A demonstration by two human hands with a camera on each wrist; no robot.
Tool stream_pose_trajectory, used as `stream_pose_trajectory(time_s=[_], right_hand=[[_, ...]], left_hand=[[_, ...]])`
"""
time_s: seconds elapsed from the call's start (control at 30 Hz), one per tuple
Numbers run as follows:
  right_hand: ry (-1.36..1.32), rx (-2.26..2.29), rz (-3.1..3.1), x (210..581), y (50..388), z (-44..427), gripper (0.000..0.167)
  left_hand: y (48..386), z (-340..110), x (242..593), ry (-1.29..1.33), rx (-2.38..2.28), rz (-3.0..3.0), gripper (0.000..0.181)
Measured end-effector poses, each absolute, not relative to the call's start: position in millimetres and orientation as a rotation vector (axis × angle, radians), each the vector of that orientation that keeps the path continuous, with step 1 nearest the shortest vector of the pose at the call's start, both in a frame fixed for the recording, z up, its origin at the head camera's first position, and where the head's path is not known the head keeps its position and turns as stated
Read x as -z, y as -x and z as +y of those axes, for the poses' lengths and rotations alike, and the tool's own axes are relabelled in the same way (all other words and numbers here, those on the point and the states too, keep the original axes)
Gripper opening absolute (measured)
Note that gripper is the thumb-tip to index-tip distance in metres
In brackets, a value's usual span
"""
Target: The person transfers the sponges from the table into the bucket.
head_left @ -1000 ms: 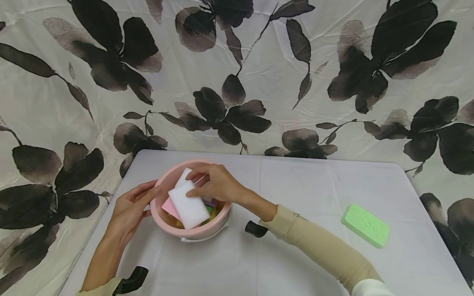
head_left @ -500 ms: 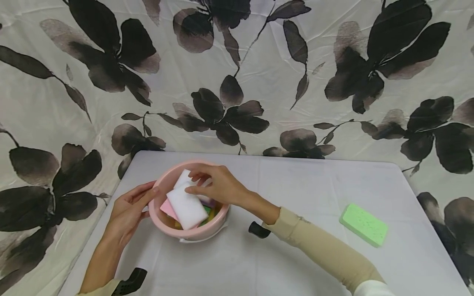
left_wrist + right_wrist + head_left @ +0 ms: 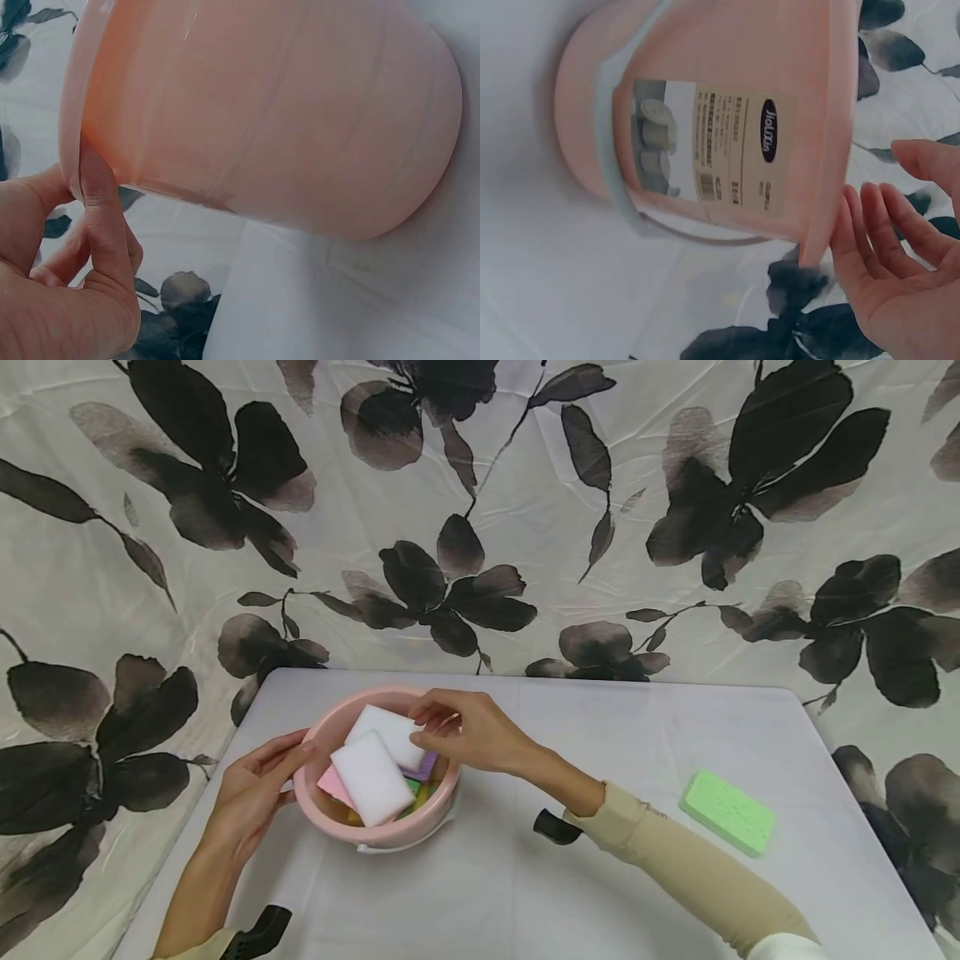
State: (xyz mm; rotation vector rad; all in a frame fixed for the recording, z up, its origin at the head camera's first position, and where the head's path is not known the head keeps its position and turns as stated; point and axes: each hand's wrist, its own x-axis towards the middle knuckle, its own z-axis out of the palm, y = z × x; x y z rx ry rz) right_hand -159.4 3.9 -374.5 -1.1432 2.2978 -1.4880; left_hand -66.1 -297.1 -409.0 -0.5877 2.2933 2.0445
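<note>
A pink bucket stands on the left part of the table, filled with sponges. My left hand grips its left rim; in the left wrist view that hand pinches the rim between thumb and fingers. On top lie a front white sponge and a back white sponge, partly overlapping. Pink, purple, green and yellow pieces peek out beneath them. Over the right rim hovers my right hand, fingers loosely bent and holding nothing. The right wrist view shows this hand beside the rim.
A light green sponge lies on the right side of the white-covered table. The bucket's white handle hangs down at its front. Behind the table hangs a floral cloth.
My right hand has let go of the white sponge and drawn back to the right, uncovering more of the back white sponge. My left hand keeps its hold on the rim.
</note>
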Motion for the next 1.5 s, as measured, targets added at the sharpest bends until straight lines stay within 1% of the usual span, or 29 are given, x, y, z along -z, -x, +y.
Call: stream_pose_trajectory(time_s=[0.17,0.47,0.7,0.93,1.37,1.5], right_hand=[[1.135,1.504,2.312,373,160,18,0.025],[1.014,1.484,2.373,372,160,48,0.029],[0.953,1.528,2.401,376,158,70,0.024],[0.874,1.583,2.444,380,155,93,0.022],[0.701,1.663,2.560,392,147,136,0.016],[0.637,1.670,2.600,398,145,149,0.017]], left_hand=[[66,-297,409,0.577,-2.065,2.284,0.070],[66,-297,409,0.580,-2.067,2.283,0.067],[67,-298,409,0.592,-2.081,2.254,0.066],[67,-298,409,0.592,-2.074,2.263,0.065],[68,-298,411,0.606,-2.024,2.296,0.069],[68,-298,412,0.591,-2.010,2.315,0.069]])
